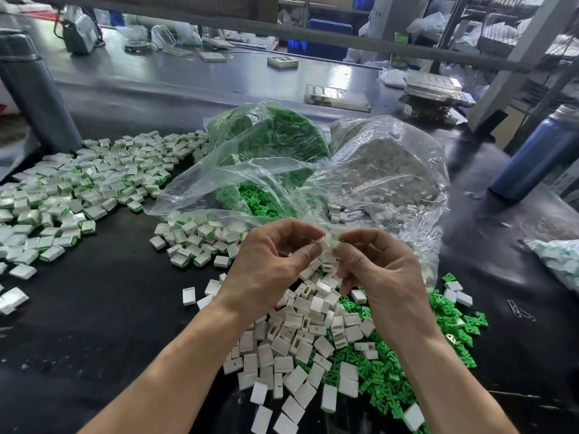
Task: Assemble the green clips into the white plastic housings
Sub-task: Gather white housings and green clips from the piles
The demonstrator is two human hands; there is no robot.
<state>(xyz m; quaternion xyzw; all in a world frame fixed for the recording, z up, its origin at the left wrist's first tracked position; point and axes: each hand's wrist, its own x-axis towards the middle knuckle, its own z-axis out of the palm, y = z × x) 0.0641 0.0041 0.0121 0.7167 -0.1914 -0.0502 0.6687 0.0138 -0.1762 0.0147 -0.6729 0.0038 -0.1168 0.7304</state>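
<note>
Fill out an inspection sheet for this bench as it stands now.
Surface: black mat, partly bare.
Job's things: loose white housings and green clips piled near; finished pieces at left; open clip bag and housing bag behind.
Clutter: paper clips, blue bottle.
Grippers: left hand pinches a housing; right hand pinches a clip.
Cables: nothing seen.
Surroundings: metal frame, trays on the bench behind.

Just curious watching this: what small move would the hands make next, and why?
Probably push the green clip in the right hand into the white housing pinched by the left hand: the two pieces sit tip to tip, apparently not yet joined.
</note>
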